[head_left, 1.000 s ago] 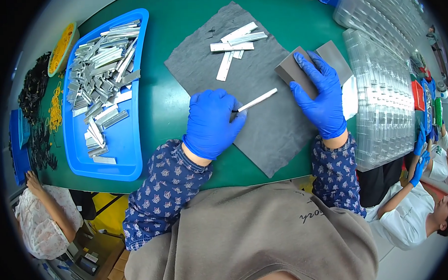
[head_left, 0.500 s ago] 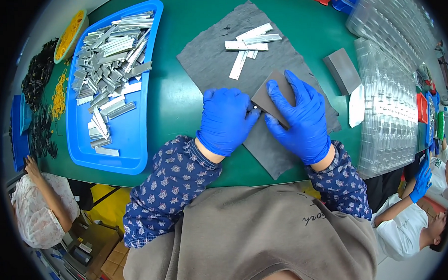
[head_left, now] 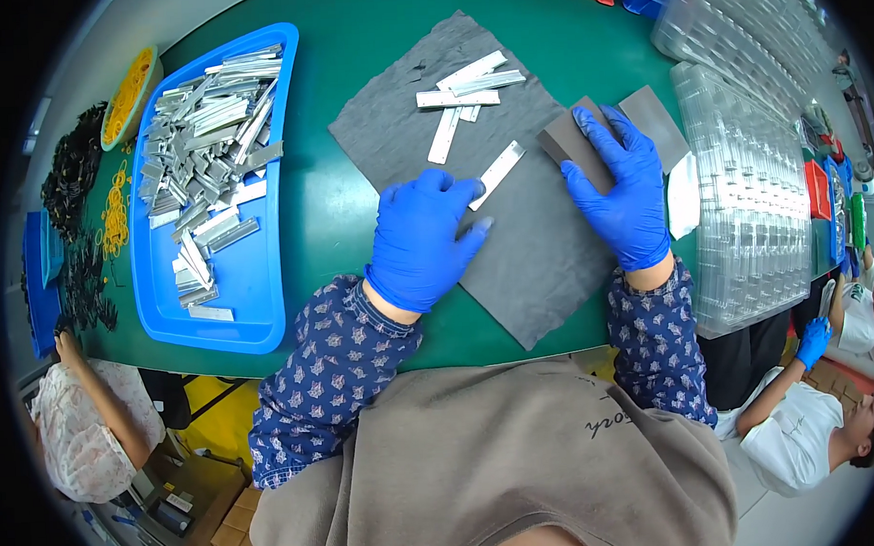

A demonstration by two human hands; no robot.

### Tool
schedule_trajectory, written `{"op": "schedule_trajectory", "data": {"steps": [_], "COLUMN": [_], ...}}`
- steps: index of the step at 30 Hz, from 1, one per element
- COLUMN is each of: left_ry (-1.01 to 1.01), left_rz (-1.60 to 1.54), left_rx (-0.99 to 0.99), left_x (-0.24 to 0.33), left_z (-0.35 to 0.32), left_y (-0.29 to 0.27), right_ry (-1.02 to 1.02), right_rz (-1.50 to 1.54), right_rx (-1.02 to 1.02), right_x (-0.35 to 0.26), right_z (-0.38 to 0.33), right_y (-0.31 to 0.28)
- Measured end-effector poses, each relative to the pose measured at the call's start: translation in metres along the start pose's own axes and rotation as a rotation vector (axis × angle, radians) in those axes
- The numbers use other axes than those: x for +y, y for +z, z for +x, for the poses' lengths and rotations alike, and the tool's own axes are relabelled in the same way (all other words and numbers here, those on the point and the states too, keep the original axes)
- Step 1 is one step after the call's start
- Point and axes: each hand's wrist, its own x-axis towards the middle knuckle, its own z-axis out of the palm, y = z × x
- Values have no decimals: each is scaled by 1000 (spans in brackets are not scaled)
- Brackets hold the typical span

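My left hand [head_left: 421,240], in a blue glove, is over the dark grey sheet [head_left: 542,260]. Its index fingertip meets the lower end of a thin silvery metal strip [head_left: 500,171], while the thumb stands apart. My right hand [head_left: 622,194], gloved too, grips a dark grey rectangular block [head_left: 559,142] from above, thumb on its near edge and fingers across it. A second grey block [head_left: 655,119] lies just right of those fingers. Farther up the sheet, several metal strips [head_left: 458,98] lie crossed in a loose pile.
At left, a blue tray [head_left: 265,308] holds many metal pieces. Beyond it are a bowl of yellow bands [head_left: 130,96] and black parts [head_left: 79,160]. Clear plastic trays [head_left: 747,195] are stacked at right, beside a white piece [head_left: 683,197]. Other people sit at both sides.
My right hand has moved right with the grey block, away from my left hand. The metal strip between them now shows on the sheet. My left thumb and index finger have parted.
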Motion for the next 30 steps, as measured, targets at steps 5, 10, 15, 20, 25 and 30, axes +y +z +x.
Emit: {"op": "schedule_trajectory", "data": {"steps": [5,10,15,20,25,30], "left_ry": [-7,21,57,44,-1,-31], "left_rz": [-5,14,13,11,13,12], "left_rx": [20,38,29,27,1,2], "left_x": [-4,-5,-10,-8,-7,-8], "left_z": [3,8,4,5,8,7], "left_y": [-1,-3,0,-2,-5,-1], "right_ry": [11,9,7,17,16,7], "right_rz": [25,70,61,56,60,68], "right_rx": [-26,-37,-43,-49,-55,-60], "right_x": [4,3,3,5,6,4], "right_z": [-1,-2,-1,-1,0,-1], "right_y": [0,2,2,2,4,7]}}
